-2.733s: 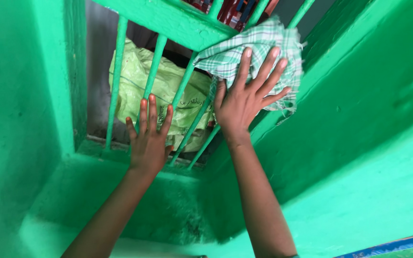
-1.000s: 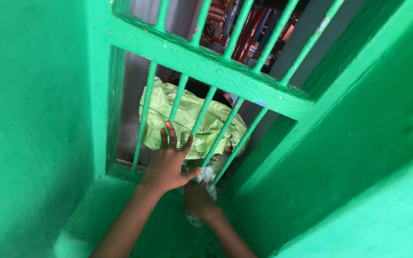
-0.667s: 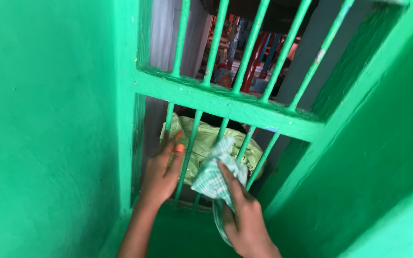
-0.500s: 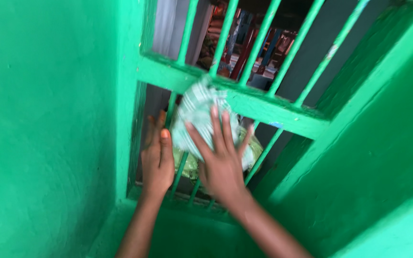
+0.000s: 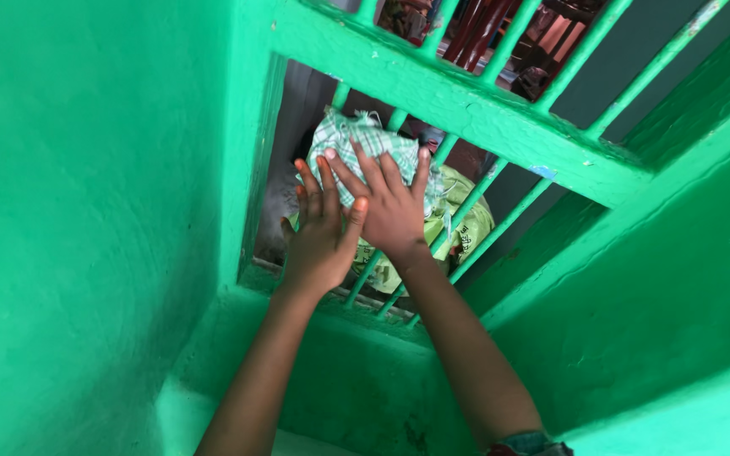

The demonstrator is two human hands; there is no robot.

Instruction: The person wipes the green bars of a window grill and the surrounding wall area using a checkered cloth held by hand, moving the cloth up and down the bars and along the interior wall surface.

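Green walls (image 5: 86,211) are enclosing a window recess, where a green grille (image 5: 466,101) of slanted bars and 1 thick crossbar is standing in front of a pale green sack (image 5: 458,224). Against the lower bars, just under the crossbar, a checked cloth (image 5: 356,139) is lying bunched, and the right hand (image 5: 386,203) is pressing it flat with fingers spread, not clasping it. The left hand (image 5: 323,232) is resting open on the bars, touching the right hand's side and the cloth's lower edge.
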